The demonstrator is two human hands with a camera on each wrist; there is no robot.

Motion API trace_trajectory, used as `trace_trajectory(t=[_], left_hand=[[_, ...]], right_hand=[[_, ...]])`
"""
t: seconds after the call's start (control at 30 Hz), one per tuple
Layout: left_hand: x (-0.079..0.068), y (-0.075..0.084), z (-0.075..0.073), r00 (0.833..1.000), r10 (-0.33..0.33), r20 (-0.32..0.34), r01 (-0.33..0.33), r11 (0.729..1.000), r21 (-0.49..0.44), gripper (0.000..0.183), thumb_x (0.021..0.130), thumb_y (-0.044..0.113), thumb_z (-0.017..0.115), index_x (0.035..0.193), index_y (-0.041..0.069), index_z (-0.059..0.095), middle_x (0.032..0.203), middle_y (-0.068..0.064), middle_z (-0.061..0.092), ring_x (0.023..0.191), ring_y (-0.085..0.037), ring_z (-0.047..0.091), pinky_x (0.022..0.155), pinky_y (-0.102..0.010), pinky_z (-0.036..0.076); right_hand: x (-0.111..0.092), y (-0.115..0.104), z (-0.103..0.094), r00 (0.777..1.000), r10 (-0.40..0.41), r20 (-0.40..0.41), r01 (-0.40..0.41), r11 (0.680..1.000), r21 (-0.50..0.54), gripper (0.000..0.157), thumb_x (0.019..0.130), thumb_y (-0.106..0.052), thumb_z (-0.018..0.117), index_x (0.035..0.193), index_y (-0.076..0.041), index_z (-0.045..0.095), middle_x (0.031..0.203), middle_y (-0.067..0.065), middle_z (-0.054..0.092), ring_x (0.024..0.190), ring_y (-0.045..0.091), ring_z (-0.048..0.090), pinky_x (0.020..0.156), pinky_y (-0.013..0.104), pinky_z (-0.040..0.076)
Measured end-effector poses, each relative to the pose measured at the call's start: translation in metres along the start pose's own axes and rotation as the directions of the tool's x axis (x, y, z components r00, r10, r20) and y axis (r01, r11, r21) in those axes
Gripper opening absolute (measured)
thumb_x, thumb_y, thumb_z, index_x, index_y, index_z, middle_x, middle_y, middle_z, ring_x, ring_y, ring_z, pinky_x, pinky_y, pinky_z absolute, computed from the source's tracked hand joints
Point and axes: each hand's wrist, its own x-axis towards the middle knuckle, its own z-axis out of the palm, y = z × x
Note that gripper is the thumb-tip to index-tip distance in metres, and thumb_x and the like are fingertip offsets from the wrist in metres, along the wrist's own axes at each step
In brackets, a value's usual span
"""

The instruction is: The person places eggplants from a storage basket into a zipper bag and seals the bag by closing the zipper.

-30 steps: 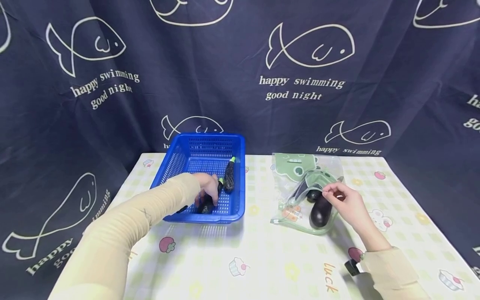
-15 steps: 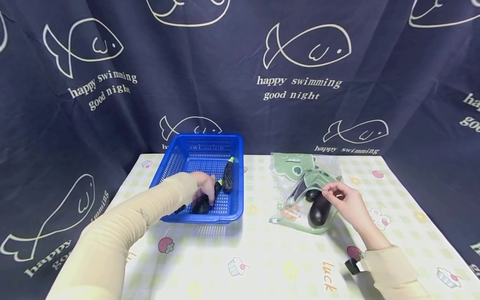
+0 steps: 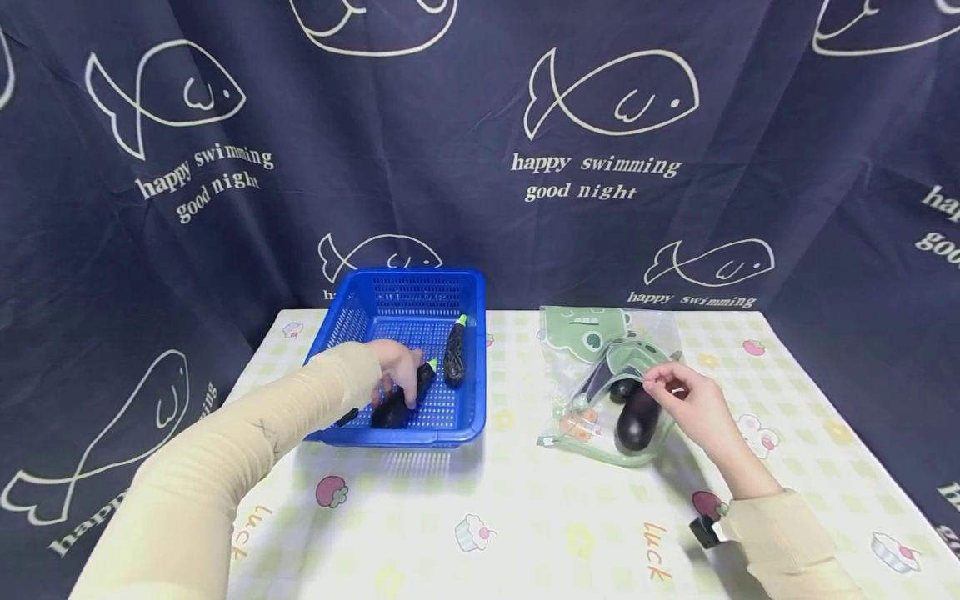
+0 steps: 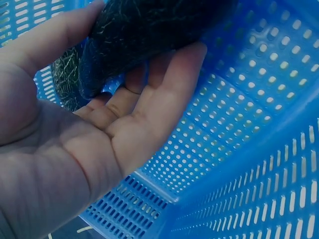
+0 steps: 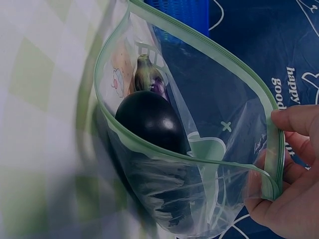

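Note:
My left hand [image 3: 397,367] is inside the blue basket [image 3: 435,437]. Thumb and fingers curl round a dark, pale-veined, eggplant-shaped vegetable [image 3: 390,414] with a bright green stem tip. The left wrist view shows it between thumb [image 4: 60,35] and fingers. A similar vegetable [image 3: 454,357] lies along the basket's right side. My right hand [image 3: 693,408] pinches the green rim of a clear zip bag [image 5: 271,124] with a frog print, and its mouth gapes. In the bag lie a glossy dark eggplant [image 5: 149,119] and a purple one with a greenish stem [image 5: 144,69], partly hidden.
A checked tablecloth [image 3: 405,517] with cupcake and strawberry prints covers the table. Behind it hangs a dark blue curtain [image 3: 420,150] with white fish drawings. A small black device [image 3: 703,532] sits at my right wrist.
Inside the basket, my left hand and the vegetable it grips have shifted slightly to the left. The right hand keeps its pinch on the bag's rim.

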Motion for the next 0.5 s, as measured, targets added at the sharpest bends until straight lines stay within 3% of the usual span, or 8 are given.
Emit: trace_trajectory(t=[0.5], left_hand=[[-0.0068,-0.0055,-0.0045,1.000,0.026,-0.002,-0.026,1.000,-0.009,0.099,0.081,0.007,0.070,0.152,0.016,0.003,0.144,-0.028,0.030,0.114,-0.041,0.050,0.069,-0.046,0.055]], right_hand=[[0.0000,-0.0005,0.0011,1.000,0.021,0.007,-0.020,0.999,-0.026,0.007,0.085,-0.012,0.068,0.090,-0.008,0.066,0.074,-0.002,0.061,0.066,0.003,0.054,0.061,0.016,0.045]])
